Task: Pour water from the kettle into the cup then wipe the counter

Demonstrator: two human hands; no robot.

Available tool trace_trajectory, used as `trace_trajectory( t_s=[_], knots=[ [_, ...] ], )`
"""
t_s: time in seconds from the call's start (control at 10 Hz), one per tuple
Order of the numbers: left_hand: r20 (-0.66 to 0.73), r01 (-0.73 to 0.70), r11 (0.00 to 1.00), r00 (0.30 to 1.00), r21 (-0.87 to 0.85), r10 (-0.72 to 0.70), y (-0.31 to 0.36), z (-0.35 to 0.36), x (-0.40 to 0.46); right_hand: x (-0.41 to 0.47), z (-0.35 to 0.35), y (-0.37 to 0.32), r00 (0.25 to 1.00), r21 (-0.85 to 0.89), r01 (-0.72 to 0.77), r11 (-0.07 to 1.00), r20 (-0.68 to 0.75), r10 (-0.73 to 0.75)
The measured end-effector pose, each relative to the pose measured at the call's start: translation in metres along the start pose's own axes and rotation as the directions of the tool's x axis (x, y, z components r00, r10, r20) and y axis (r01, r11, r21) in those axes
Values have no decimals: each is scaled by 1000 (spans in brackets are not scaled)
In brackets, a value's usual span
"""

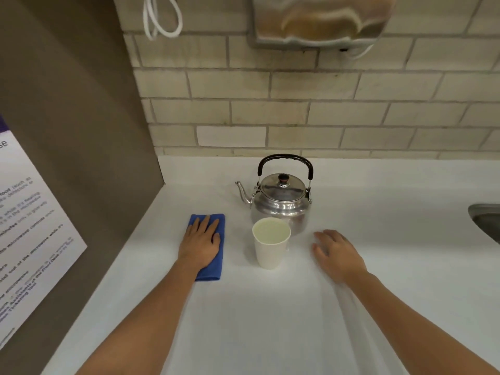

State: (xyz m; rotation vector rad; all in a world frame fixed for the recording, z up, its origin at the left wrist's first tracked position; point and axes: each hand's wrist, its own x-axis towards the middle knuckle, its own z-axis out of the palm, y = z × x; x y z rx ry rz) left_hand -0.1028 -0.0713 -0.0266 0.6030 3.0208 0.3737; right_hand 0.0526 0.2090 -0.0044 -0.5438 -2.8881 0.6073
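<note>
A steel kettle (281, 201) with a black handle stands upright near the back of the white counter (257, 320), spout pointing left. Just in front of it stands a white paper cup (271, 243) with liquid inside. A folded blue cloth (216, 255) lies left of the cup. My left hand (200, 240) rests flat on the cloth, fingers spread. My right hand (336, 253) hovers low over the counter right of the cup, fingers apart, blurred, holding nothing.
A grey side panel (81, 144) with a printed notice (27, 226) bounds the counter on the left. A tiled wall (297, 109) runs along the back, with a metal dispenser (322, 20) and a white cord (162, 17) above. A sink edge (487, 220) shows at far right.
</note>
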Motion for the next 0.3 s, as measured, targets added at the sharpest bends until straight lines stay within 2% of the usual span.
trace_trajectory(
  t_s=[0.1,0.2,0.3],
  knots=[
    [-1,34,999,999,-1,-34,6,-2,-8,7,-16,-3,1000,4,-7,1000,12,7],
    [-99,27,999,995,-17,-28,16,-7,-15,15,-34,-8,993,-15,51,999,-104,-52],
    [-295,30,993,953,-117,-63,36,-28,-16,23,-59,-18,963,-28,95,995,-250,-99]
  ],
)
